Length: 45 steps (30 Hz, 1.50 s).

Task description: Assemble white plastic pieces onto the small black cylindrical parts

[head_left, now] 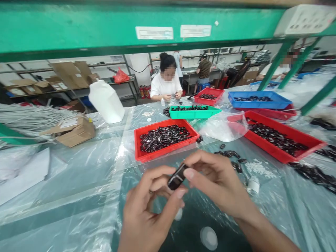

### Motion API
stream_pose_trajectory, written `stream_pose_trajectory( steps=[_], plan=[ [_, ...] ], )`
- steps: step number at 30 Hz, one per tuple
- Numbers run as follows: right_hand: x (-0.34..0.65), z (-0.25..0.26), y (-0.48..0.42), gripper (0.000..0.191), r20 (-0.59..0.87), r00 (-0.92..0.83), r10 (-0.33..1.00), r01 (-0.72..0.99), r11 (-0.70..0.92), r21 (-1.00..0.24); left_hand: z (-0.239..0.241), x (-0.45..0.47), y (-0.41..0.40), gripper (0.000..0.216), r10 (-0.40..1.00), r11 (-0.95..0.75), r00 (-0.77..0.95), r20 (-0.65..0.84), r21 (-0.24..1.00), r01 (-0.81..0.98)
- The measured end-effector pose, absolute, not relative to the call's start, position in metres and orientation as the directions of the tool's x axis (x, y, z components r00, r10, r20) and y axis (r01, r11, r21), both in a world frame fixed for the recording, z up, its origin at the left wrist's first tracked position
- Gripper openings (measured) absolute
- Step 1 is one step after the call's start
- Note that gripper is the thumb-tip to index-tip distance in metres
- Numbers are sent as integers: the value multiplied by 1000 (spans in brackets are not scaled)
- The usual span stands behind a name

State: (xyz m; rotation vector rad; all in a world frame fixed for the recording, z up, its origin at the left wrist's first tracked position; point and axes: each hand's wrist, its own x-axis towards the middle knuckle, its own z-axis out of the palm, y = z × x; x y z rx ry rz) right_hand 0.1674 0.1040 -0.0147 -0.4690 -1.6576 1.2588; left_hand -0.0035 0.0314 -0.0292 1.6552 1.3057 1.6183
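Observation:
Both my hands meet low in the middle of the view over a plastic-covered table [78,182]. My left hand [147,210] and my right hand [217,180] pinch one small glossy black part [177,176] between thumbs and fingertips, a little above the table. Just beyond them stands a red tray [138,147] filled with several similar black parts. A few loose black parts [231,154] lie on the plastic to the right of my right hand.
A second red tray [288,154] of black parts sits at right, with green [194,112], red [209,96] and blue [256,101] trays farther back. A white jug [106,101] and a cardboard box [73,131] stand at left. A person in white works across the table.

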Motion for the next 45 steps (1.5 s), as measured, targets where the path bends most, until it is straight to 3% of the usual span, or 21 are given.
stream_pose_trajectory(
  steps=[6, 10, 12, 18, 23, 31, 34, 41, 45],
  plan=[
    [174, -15, 127, 11, 531, -506, 679, 25, 627, -778, -51, -30, 55, 41, 903, -212, -117, 414, 664, 717],
    [251, -20, 168, 24, 523, -314, 792, 328, 608, -724, -72, -39, 82, 35, 938, -256, 67, 340, 551, 795],
    [304, -38, 189, 27, 457, -233, 858, 489, 510, -708, -84, -34, 99, 34, 941, -304, 167, 293, 523, 796],
    [396, -124, 209, 26, 19, -412, 911, 783, 365, -504, -125, 45, 166, 21, 882, -445, 469, 47, 409, 796],
    [400, -151, 226, 42, -58, -514, 856, 804, 458, -378, -141, 114, 218, 31, 821, -521, 560, -106, 261, 813],
    [386, -157, 269, 35, 8, -581, 814, 774, 556, -301, -133, 122, 232, 40, 821, -534, 553, -142, 151, 832],
    [385, -157, 267, 35, 48, -573, 818, 777, 561, -286, -125, 99, 210, 40, 852, -480, 503, -147, 169, 861],
    [408, -161, 264, 40, 45, -585, 810, 753, 563, -341, -135, 31, 115, 43, 846, -299, 374, -380, 242, 923],
    [413, -167, 266, 53, -20, -642, 766, 721, 594, -356, -144, 17, 90, 33, 894, -223, 341, -289, 373, 900]
  ],
)
